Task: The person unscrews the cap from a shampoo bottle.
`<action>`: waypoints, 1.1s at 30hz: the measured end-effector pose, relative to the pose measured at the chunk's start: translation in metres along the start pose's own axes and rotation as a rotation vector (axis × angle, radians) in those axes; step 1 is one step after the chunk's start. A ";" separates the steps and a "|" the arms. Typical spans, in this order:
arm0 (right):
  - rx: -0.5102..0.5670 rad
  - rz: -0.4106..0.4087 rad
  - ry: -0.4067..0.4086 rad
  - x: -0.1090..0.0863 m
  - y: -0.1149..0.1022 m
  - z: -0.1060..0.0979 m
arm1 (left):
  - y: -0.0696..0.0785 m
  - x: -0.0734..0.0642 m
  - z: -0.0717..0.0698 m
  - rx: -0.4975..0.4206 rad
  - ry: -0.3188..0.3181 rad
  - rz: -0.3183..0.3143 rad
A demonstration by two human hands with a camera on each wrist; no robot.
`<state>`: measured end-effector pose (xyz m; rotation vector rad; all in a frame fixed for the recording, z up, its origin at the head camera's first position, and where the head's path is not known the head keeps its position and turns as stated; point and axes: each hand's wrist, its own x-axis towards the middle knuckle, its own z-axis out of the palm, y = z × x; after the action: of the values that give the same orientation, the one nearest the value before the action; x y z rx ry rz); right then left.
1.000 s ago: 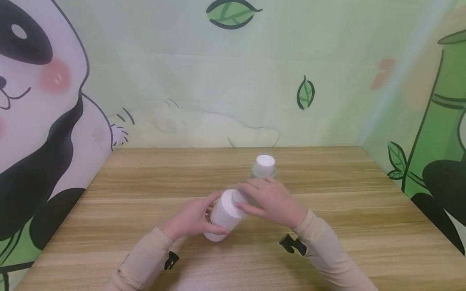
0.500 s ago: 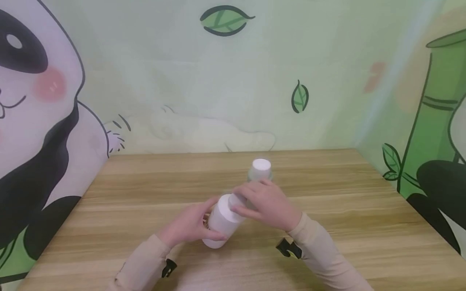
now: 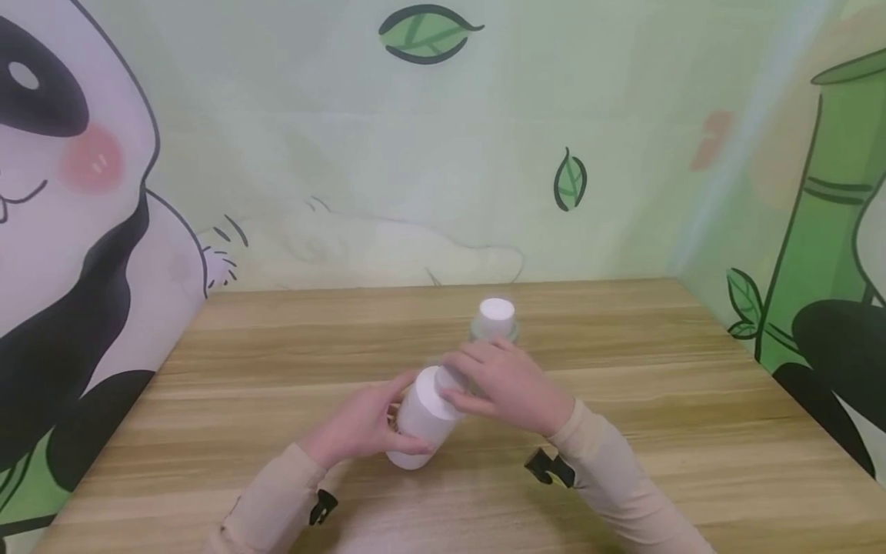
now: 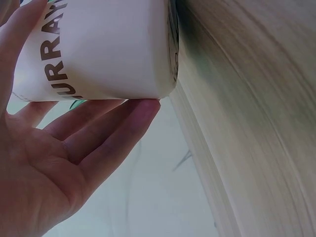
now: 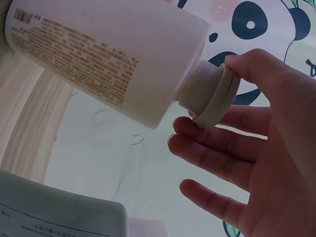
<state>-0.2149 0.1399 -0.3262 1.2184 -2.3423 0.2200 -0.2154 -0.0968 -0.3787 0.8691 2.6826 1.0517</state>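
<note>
A white plastic bottle with brown print leans over the table in the head view, its neck pointing up and right. My left hand grips its body between thumb and fingers; the left wrist view shows large dark letters on the bottle's side. On the neck end is a pale round cap, pinched between the thumb and fingers of my right hand. The little finger of that hand stands apart from the cap. Part of the cap hides behind the right hand in the head view.
Behind my right hand stands a second, pale green bottle with a white cap; its label reads shampoo. Both are at a wood-grain table. A printed panda backdrop rises along the back and sides.
The head view shifts slightly, moving the scene a little left. Both hands stay on the bottle and cap, with no clear change in their hold.
</note>
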 end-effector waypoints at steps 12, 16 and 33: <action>0.033 0.047 0.018 -0.001 -0.001 -0.002 | 0.000 0.000 0.000 0.002 -0.004 -0.002; 0.024 0.035 0.032 -0.001 -0.001 -0.003 | 0.001 0.000 -0.001 0.015 0.000 0.014; 0.024 0.026 -0.006 -0.001 0.000 -0.006 | -0.001 0.002 0.001 0.022 0.008 0.028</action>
<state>-0.2125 0.1427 -0.3210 1.2023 -2.3683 0.2546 -0.2170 -0.0963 -0.3802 0.9102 2.7016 1.0353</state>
